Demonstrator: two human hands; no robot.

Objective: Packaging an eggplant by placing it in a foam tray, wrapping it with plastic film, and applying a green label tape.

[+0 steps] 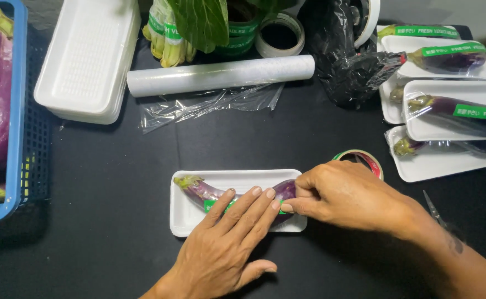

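Purple eggplant (201, 190) with green tape (216, 205) on white tray (183, 218), black table (115, 182), blue basket (17, 111)

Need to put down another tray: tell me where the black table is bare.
Bare: the black table between the blue basket, the cling film roll and the tray under both hands. Also mid-table above that tray. Crowded: the right side, with wrapped eggplant trays, tape roll and scissors.

two hands (221, 249), one eggplant (210, 192) on one open tray (185, 218), perhaps four wrapped eggplant trays (448, 163) stacked at right, one stack of empty trays (85, 61), one cling film roll (221, 75), two tape rolls (279, 34), one blue basket (16, 111)
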